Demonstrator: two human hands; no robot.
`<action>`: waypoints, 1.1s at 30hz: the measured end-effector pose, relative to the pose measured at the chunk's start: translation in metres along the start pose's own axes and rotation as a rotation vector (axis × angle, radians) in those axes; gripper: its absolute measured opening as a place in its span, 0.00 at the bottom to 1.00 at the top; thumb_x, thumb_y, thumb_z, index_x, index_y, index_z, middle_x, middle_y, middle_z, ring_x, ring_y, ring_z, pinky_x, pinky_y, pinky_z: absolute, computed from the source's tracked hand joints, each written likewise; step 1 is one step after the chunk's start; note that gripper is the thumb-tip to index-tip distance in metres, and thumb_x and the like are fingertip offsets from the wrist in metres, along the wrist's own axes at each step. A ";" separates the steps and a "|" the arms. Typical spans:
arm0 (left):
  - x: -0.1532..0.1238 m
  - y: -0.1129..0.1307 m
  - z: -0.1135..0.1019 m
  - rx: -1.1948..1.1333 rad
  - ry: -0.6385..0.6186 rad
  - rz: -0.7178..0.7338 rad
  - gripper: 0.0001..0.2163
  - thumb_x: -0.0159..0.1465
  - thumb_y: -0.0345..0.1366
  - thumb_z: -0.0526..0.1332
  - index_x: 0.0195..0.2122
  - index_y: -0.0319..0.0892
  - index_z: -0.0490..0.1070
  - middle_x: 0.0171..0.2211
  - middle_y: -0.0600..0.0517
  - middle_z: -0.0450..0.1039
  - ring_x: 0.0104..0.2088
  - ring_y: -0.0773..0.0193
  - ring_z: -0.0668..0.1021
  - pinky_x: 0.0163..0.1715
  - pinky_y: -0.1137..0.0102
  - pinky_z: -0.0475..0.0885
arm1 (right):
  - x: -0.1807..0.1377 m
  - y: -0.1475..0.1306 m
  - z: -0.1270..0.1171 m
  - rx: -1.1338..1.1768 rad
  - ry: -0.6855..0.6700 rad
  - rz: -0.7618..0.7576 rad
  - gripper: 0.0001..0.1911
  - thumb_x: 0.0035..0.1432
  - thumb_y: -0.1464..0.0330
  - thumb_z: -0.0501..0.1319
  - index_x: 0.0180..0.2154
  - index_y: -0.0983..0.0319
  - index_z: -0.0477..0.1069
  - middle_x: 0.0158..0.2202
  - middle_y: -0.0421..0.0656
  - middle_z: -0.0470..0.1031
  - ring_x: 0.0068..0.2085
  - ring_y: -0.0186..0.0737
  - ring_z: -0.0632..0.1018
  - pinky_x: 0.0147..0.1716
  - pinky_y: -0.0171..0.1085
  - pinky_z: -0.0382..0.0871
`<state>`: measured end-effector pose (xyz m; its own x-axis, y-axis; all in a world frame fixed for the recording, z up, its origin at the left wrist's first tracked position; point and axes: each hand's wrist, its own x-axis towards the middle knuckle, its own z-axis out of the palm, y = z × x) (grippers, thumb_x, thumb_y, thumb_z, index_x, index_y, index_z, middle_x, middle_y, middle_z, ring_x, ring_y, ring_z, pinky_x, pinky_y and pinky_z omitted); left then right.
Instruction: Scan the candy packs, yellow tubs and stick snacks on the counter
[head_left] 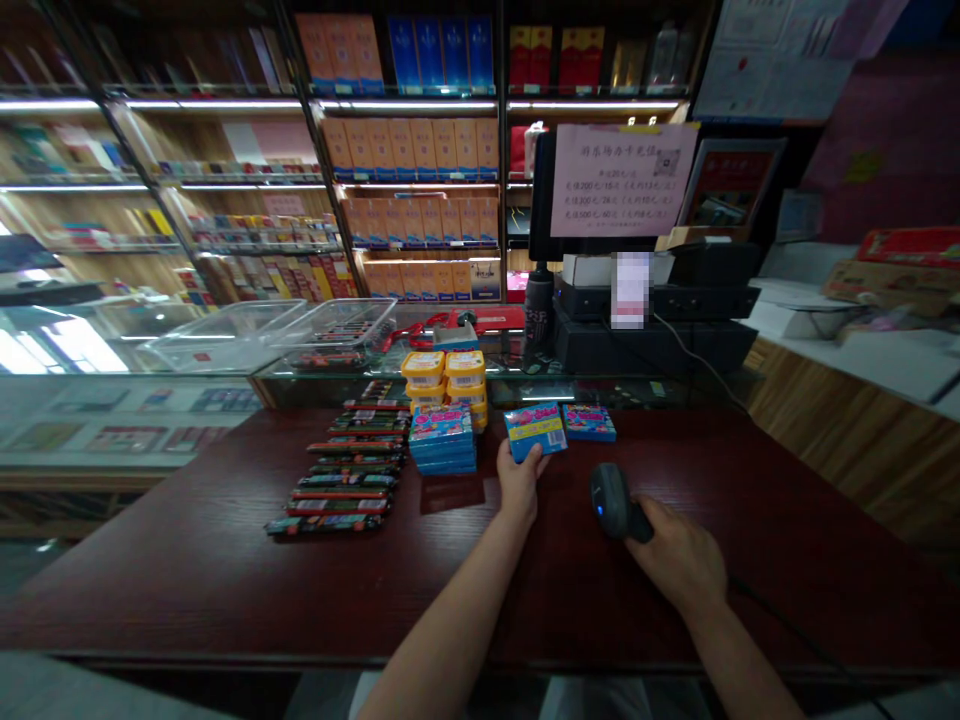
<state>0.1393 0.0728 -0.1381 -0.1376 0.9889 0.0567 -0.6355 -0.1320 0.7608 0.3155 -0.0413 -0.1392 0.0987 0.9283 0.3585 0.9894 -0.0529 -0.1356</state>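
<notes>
My left hand [520,478] is closed on a small blue box [537,432] with a yellow band and a barcode, held up above the table. In my right hand [682,555] is a black barcode scanner [611,500] with a small blue light, its head tilted toward the left. Just behind the held box, a similar blue box [590,422] lies on the table. A stack of the same blue boxes [442,440] stands to the left of my left hand. Behind that stack, several yellow tubs [465,370] with whitish lids are piled up.
A row of dark, patterned pencil-like packs [345,480] lies on the left of the dark wooden table [262,600]. Clear plastic trays [337,325] sit on the glass counter behind. A monitor with a pink notice [622,180] stands at the back right. The scanner's cable [795,625] trails right.
</notes>
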 end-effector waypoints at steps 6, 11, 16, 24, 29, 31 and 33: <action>0.003 0.051 0.020 0.286 -0.040 0.263 0.15 0.52 0.38 0.67 0.37 0.40 0.65 0.32 0.53 0.73 0.33 0.65 0.77 0.38 0.66 0.74 | -0.005 0.004 0.002 -0.008 0.052 -0.038 0.13 0.57 0.62 0.53 0.42 0.58 0.70 0.33 0.43 0.79 0.32 0.44 0.79 0.29 0.38 0.65; 0.012 0.128 -0.001 0.682 0.080 0.769 0.10 0.54 0.36 0.66 0.35 0.42 0.69 0.31 0.53 0.72 0.32 0.65 0.76 0.34 0.70 0.72 | -0.007 0.001 -0.001 -0.010 0.057 -0.034 0.13 0.59 0.62 0.52 0.43 0.59 0.69 0.35 0.44 0.79 0.33 0.45 0.80 0.30 0.38 0.67; 0.022 0.176 -0.046 1.289 -0.050 1.190 0.05 0.60 0.33 0.60 0.37 0.45 0.73 0.35 0.50 0.75 0.39 0.62 0.76 0.43 0.66 0.71 | -0.007 -0.001 -0.002 -0.014 0.034 -0.024 0.13 0.59 0.62 0.53 0.43 0.58 0.69 0.35 0.43 0.79 0.34 0.46 0.80 0.31 0.39 0.68; 0.033 0.165 -0.089 1.502 -0.324 1.284 0.09 0.63 0.32 0.57 0.40 0.49 0.75 0.38 0.52 0.78 0.44 0.61 0.76 0.56 0.57 0.63 | -0.007 -0.002 -0.003 -0.014 0.006 -0.019 0.13 0.59 0.63 0.53 0.44 0.57 0.69 0.35 0.42 0.79 0.33 0.45 0.80 0.30 0.39 0.67; 0.026 0.153 -0.105 1.451 -0.256 1.237 0.09 0.60 0.34 0.62 0.41 0.52 0.75 0.40 0.53 0.78 0.47 0.59 0.75 0.58 0.53 0.60 | -0.008 0.000 0.000 0.014 0.013 -0.022 0.12 0.59 0.63 0.52 0.42 0.56 0.70 0.35 0.41 0.79 0.32 0.44 0.80 0.29 0.39 0.67; 0.023 0.148 -0.112 1.395 -0.133 1.205 0.09 0.60 0.35 0.63 0.42 0.50 0.75 0.41 0.51 0.77 0.47 0.58 0.74 0.54 0.54 0.64 | -0.009 0.001 0.001 0.016 0.020 -0.021 0.13 0.59 0.62 0.51 0.42 0.56 0.70 0.34 0.41 0.79 0.32 0.44 0.80 0.29 0.39 0.67; 0.020 0.143 -0.116 1.317 0.020 1.167 0.10 0.59 0.36 0.63 0.43 0.48 0.75 0.43 0.49 0.75 0.46 0.58 0.74 0.50 0.56 0.68 | -0.009 0.001 0.002 0.010 0.027 -0.024 0.14 0.59 0.61 0.50 0.42 0.56 0.70 0.33 0.41 0.79 0.32 0.45 0.80 0.29 0.39 0.67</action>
<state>-0.0427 0.0660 -0.1028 -0.0466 0.4242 0.9044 0.7729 -0.5583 0.3017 0.3153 -0.0489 -0.1440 0.0774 0.9192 0.3861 0.9904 -0.0265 -0.1356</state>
